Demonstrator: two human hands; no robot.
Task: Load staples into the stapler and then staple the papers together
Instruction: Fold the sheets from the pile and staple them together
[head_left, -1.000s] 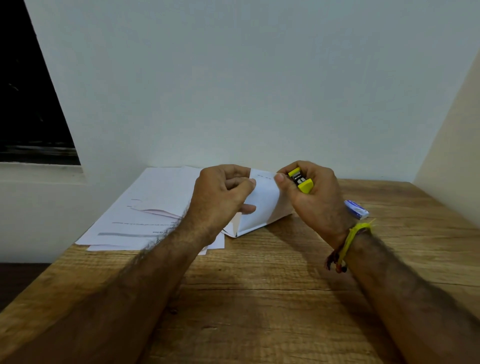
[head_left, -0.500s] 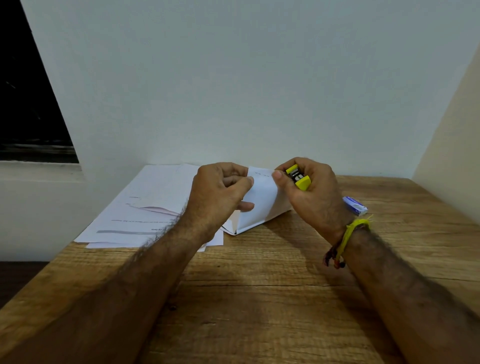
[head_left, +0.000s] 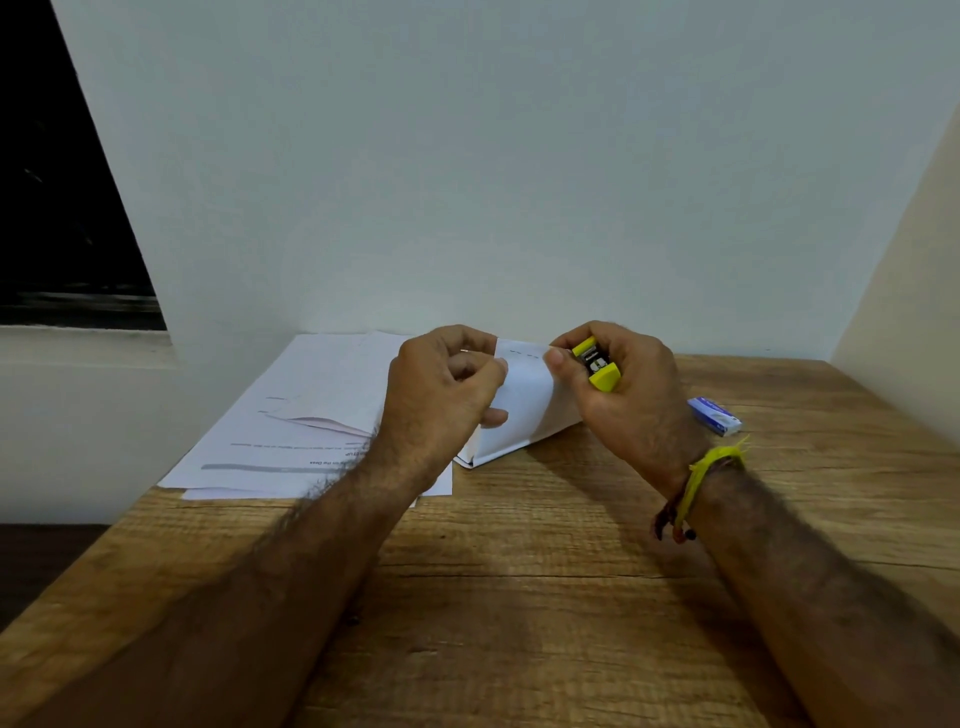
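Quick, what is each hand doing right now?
Left hand: fingers closed, pinching the folded papers.
Right hand: fingers closed around the yellow stapler at the papers' edge.

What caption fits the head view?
Left hand holds folded papers while right hand applies yellow stapler.

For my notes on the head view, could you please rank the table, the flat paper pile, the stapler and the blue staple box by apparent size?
1. Table
2. Paper pile
3. Stapler and staple box: look alike, and the right hand hides part of the stapler, so unranked.
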